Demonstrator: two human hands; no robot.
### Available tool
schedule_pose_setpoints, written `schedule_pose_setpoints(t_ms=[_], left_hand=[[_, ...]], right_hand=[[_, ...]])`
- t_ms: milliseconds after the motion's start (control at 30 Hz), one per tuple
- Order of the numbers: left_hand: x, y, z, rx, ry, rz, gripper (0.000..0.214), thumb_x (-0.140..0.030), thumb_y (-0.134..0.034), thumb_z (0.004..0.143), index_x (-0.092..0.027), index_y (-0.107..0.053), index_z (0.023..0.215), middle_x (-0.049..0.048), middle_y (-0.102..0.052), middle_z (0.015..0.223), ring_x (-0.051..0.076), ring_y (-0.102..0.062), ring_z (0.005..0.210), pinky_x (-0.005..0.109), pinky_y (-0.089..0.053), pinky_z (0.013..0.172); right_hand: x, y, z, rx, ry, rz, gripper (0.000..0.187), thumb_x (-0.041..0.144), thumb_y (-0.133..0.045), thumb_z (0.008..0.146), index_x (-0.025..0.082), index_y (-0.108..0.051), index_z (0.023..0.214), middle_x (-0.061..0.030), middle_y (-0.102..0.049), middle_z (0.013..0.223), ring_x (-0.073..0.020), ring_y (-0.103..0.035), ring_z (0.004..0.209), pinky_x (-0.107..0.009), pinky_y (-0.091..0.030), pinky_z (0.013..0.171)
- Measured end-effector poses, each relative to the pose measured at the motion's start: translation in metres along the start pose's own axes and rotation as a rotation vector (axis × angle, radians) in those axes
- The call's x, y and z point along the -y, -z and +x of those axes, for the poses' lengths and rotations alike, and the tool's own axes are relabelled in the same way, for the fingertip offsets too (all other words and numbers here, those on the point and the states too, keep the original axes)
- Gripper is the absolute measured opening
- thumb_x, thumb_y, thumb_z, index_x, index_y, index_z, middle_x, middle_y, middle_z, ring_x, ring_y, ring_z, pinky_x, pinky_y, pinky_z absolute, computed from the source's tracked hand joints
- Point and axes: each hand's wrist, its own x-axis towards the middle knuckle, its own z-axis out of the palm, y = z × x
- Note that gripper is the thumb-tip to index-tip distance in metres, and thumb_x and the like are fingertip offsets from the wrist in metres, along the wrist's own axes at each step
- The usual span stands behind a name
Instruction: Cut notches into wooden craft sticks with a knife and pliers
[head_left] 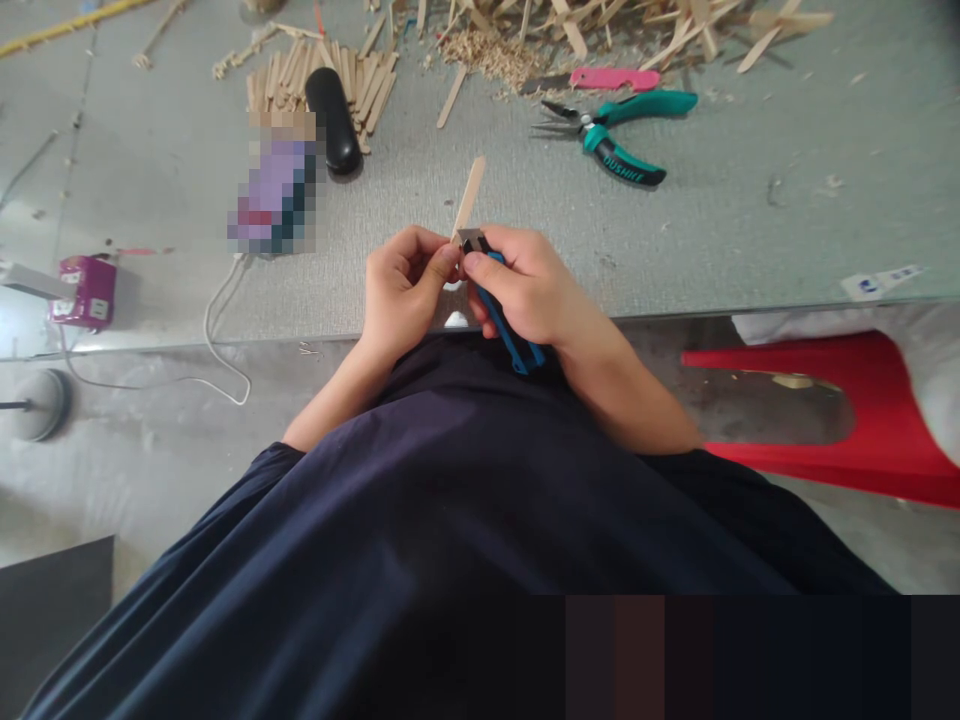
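grey table (750,250) — left hand (401,295) pinches stick (470,193) pointing away; right hand (525,285) grips cutter (515,347)

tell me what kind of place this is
Probably a hobby or craft workbench: wooden sticks piled with shavings on the grey table, teal pliers, and a blue cutter in the right hand.

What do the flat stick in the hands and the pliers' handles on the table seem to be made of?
The stick, pinched by the left hand, looks like bare pale wood: matte, tan, like the sticks piled behind. The pliers handles seem teal and black plastic or rubber, smooth, with printed letters; their tips look like dark metal.
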Motion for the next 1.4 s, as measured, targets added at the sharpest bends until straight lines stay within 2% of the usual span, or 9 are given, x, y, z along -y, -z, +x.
schedule_pose_setpoints(t_ms=[233, 367, 600, 700, 800, 933, 1200, 1300, 1400], left_hand=[[-0.001, 0.001, -0.002, -0.013, 0.027, -0.010, 0.047, -0.069, -0.089, 0.103, -0.025, -0.083, 0.088, -0.0006, -0.080, 0.079, 0.011, -0.077, 0.072, 0.025, -0.065, 0.070], [-0.001, 0.001, -0.002, -0.017, 0.089, 0.021, 0.035, -0.052, -0.089, 0.109, -0.025, -0.082, 0.088, -0.0004, -0.081, 0.080, 0.012, -0.078, 0.075, 0.027, -0.066, 0.075], [0.001, 0.004, -0.002, -0.056, 0.075, 0.109, 0.033, -0.050, -0.083, 0.114, -0.026, -0.082, 0.091, -0.0023, -0.073, 0.075, 0.010, -0.067, 0.067, 0.025, -0.052, 0.064], [0.007, 0.006, 0.003, -0.082, 0.092, 0.147, 0.044, -0.061, -0.078, 0.114, -0.025, -0.079, 0.089, -0.0040, -0.061, 0.066, 0.009, -0.054, 0.059, 0.025, -0.042, 0.056], [0.015, 0.006, 0.013, -0.066, 0.180, 0.109, 0.065, -0.081, -0.073, 0.108, -0.025, -0.068, 0.078, -0.0061, -0.043, 0.057, 0.009, -0.042, 0.050, 0.026, -0.032, 0.048], [0.019, 0.002, 0.019, -0.045, 0.276, 0.006, 0.077, -0.099, -0.063, 0.100, -0.026, -0.058, 0.076, -0.0073, -0.032, 0.059, 0.008, -0.036, 0.048, 0.024, -0.029, 0.043], [0.015, -0.002, 0.004, -0.051, 0.091, -0.070, 0.068, -0.091, -0.072, 0.103, -0.026, -0.060, 0.087, -0.0071, -0.037, 0.065, 0.008, -0.039, 0.052, 0.025, -0.032, 0.047], [0.014, -0.003, 0.002, -0.092, 0.072, -0.052, 0.064, -0.088, -0.072, 0.106, -0.027, -0.059, 0.090, -0.0081, -0.039, 0.063, 0.008, -0.042, 0.050, 0.026, -0.034, 0.048], [0.011, -0.003, 0.000, -0.130, 0.036, -0.031, 0.060, -0.085, -0.074, 0.107, -0.027, -0.063, 0.092, -0.0065, -0.049, 0.066, 0.009, -0.050, 0.054, 0.026, -0.041, 0.053]], right_hand=[[0.004, -0.001, -0.001, 0.004, -0.039, -0.010, 0.028, 0.042, -0.071, 0.114, 0.028, -0.058, 0.093, 0.0046, -0.061, 0.061, -0.0140, -0.053, 0.045, -0.029, -0.039, 0.040], [0.004, -0.001, -0.003, -0.013, -0.039, 0.002, 0.026, 0.043, -0.071, 0.113, 0.028, -0.058, 0.096, 0.0046, -0.060, 0.061, -0.0149, -0.053, 0.046, -0.029, -0.040, 0.040], [0.003, -0.002, -0.004, -0.076, -0.010, 0.020, 0.027, 0.049, -0.073, 0.108, 0.029, -0.059, 0.096, 0.0052, -0.061, 0.061, -0.0165, -0.055, 0.047, -0.031, -0.044, 0.043], [0.003, -0.002, -0.004, -0.075, -0.004, 0.028, 0.028, 0.050, -0.077, 0.103, 0.030, -0.059, 0.095, 0.0056, -0.061, 0.062, -0.0172, -0.057, 0.049, -0.032, -0.046, 0.045], [0.001, -0.003, -0.004, -0.081, 0.000, 0.049, 0.027, 0.048, -0.078, 0.101, 0.030, -0.059, 0.094, 0.0060, -0.059, 0.061, -0.0170, -0.056, 0.049, -0.033, -0.046, 0.045], [0.000, -0.004, -0.004, -0.104, -0.004, 0.053, 0.030, 0.050, -0.080, 0.100, 0.031, -0.057, 0.094, 0.0059, -0.059, 0.063, -0.0167, -0.054, 0.050, -0.033, -0.046, 0.047], [-0.005, -0.005, 0.001, -0.200, 0.022, 0.099, 0.031, 0.048, -0.080, 0.094, 0.033, -0.054, 0.102, 0.0080, -0.057, 0.064, -0.0176, -0.053, 0.050, -0.035, -0.050, 0.049], [-0.004, -0.005, 0.000, -0.200, 0.016, 0.092, 0.030, 0.046, -0.078, 0.094, 0.033, -0.054, 0.106, 0.0081, -0.058, 0.066, -0.0178, -0.055, 0.052, -0.035, -0.053, 0.052], [-0.006, -0.004, -0.001, -0.221, 0.015, 0.077, 0.029, 0.046, -0.078, 0.098, 0.032, -0.054, 0.107, 0.0070, -0.061, 0.070, -0.0177, -0.058, 0.054, -0.035, -0.054, 0.053]])
